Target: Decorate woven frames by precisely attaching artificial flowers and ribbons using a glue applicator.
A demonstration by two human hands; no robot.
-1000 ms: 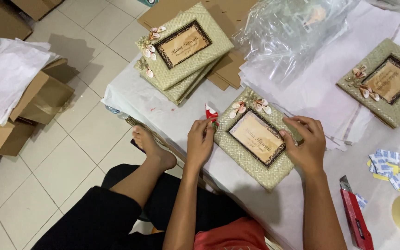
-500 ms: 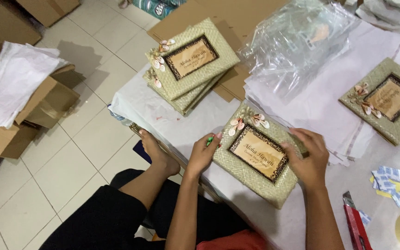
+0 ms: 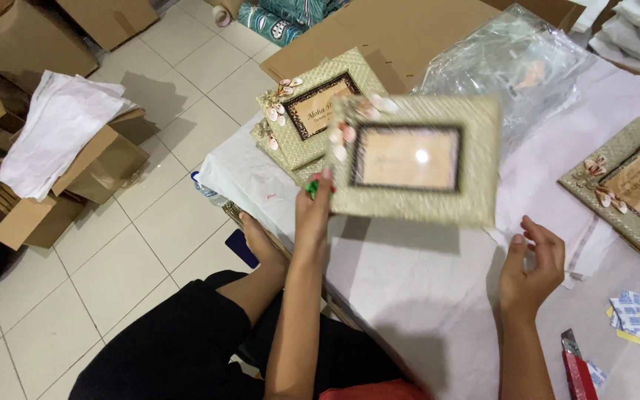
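— What are your hands doing?
— My right hand [image 3: 531, 263] hangs open and empty, lower right. My left hand [image 3: 314, 207] grips the blurred woven picture frame [image 3: 415, 159] by its left edge, lifted mid-frame.
— And behind?
— A stack of frames [image 3: 312, 111], upper centre.

Left arm: bare forearm rises from the lower middle of the view, wrist straight, reaching forward and up.
Left hand [image 3: 314, 211]: raised, back toward the camera, fingers closed in a pinch at the top; something small and green shows between the fingertips.
Right arm: bare forearm comes up along the lower right, nearly vertical.
Right hand [image 3: 533, 261]: open and empty, fingers loosely spread and slightly curled, thumb apart, gripping nothing.
Legs: folded below, dark clothing, one bare foot by the left wrist.
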